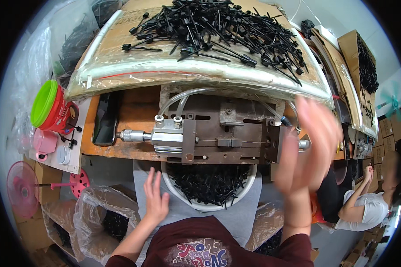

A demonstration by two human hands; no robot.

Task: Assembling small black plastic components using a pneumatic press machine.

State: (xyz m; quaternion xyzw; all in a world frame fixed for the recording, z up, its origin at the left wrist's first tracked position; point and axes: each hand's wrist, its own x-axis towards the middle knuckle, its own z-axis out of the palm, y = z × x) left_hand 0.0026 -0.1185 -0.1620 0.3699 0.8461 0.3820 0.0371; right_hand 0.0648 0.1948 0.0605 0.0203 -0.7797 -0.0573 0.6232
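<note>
The metal machine (249,129) sits on the wooden desk (136,104), directly in front of the person, with a silver cylinder (167,142) at its left end and clear tubes (178,94) rising from that cylinder. The right hand (309,149) is raised at the right end of the machine, covering part of it from view; it is blurred, and whether it is pinching anything, or touching the metal, cannot be told. The left hand (155,198) is low, well apart from the machine, its fingers extended and loosely spread. Just to the right of the left hand, below the front edge of the desk, is a white basin (205,208) filled with thin black parts (209,182); contact between hand and rim cannot be confirmed. The basin lies over a grey cloth (141,182) on the lap. Beyond the machine, a plastic-covered board (113,51) bears a heap of black rods (209,26), well forward of the left hand. A red bucket (55,104) stands at far left.
</note>
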